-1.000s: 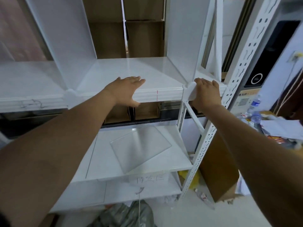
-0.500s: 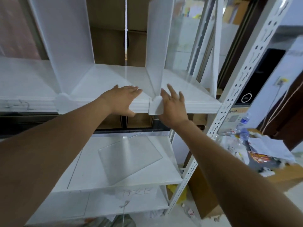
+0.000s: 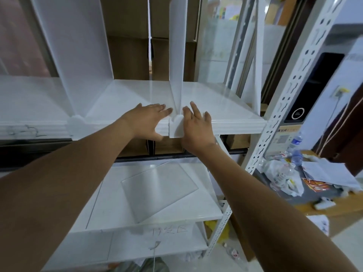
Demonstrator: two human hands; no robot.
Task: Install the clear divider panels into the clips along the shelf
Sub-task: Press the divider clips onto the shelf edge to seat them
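A white shelf (image 3: 225, 124) runs across the view at chest height. A clear divider panel (image 3: 177, 55) stands upright in a white clip (image 3: 176, 127) on the shelf's front edge. My left hand (image 3: 146, 120) lies flat on the shelf edge just left of that clip, fingers straight. My right hand (image 3: 196, 126) presses against the clip's right side with fingers spread. Further left, a second divider panel (image 3: 78, 46) stands in another clip (image 3: 75, 125). A loose clear panel (image 3: 159, 190) lies flat on the lower shelf (image 3: 208, 209).
A perforated white upright post (image 3: 284, 107) bounds the shelf on the right. Cardboard boxes (image 3: 129, 55) stand behind the shelf. To the right, a table (image 3: 334, 211) holds papers, a plastic bag and a water bottle (image 3: 296, 148). A label with writing hangs below the lower shelf.
The clip and its divider panel have slid left along the shelf edge from the right end to near my left hand. My right hand moved with it; the camera view shifted right.
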